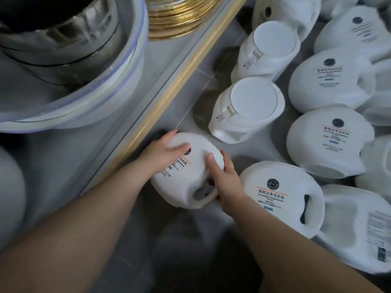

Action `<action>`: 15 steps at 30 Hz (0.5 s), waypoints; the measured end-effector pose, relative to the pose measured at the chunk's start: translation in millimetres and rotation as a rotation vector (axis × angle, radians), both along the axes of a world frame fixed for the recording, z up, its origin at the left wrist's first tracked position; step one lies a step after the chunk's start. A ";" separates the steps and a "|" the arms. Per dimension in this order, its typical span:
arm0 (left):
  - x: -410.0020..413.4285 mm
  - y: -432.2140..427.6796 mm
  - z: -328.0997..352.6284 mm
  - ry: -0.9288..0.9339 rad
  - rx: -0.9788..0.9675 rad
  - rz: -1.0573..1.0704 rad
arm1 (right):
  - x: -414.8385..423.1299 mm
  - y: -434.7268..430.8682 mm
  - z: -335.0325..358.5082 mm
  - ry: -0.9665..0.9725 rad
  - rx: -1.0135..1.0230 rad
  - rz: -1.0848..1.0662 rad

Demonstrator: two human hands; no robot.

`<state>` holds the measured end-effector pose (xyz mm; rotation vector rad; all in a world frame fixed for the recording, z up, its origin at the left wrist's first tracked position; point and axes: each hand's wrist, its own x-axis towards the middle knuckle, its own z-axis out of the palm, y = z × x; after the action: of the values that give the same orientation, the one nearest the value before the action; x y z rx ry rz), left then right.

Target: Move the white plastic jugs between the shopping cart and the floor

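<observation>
At the far left a wide basin (80, 106) of cloudy, pale plastic with a bluish rim sits on a grey shelf (63, 166). Nested inside it are shiny metal pots (63, 39) with curved, mirror-like walls. Just right of the basin, at the far edge, is a stack of thin round discs (182, 15) with glossy gold rims. A gold strip (169, 89) runs diagonally along the shelf's edge, and the smooth grey floor (239, 151) lies to its right.

Two bare forearms reach in from the near side. The hands hold one white jug (186, 178) close beside the gold strip. It is tipped on its side, a rounded body of smooth matte plastic, with its printed label up and its loop handle toward the near side. The left hand (163, 157) drapes over the jug's far-left end, fingers curled round the edge. The right hand (226, 178) clasps the right side by the handle, thumb flat on the label face and fingers wrapped round the rim. I cannot tell whether the jug touches the floor.

Farther right two upright jugs (251, 106) show flat round lids. Beyond them a crowd of lying jugs (283, 197) covers the floor, labels up, packed closely.
</observation>
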<state>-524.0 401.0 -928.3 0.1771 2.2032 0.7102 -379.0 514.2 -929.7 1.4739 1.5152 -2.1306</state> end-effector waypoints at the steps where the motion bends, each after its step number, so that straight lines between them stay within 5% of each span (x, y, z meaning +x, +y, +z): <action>1: 2.0 -2.8 0.8 -0.012 0.010 0.015 | 0.3 1.2 1.2 -0.007 0.018 0.012; 7: 27.8 -15.7 54.2 -0.116 0.143 0.196 | 1.5 12.9 60.5 0.036 0.140 0.114; 15: 59.0 -25.0 262.6 -0.124 0.256 0.289 | 15.5 29.7 275.2 0.050 0.171 0.246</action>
<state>-465.0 376.1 -665.7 -0.0585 2.0351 1.1330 -363.6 543.9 -654.5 1.2132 1.8306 -1.9510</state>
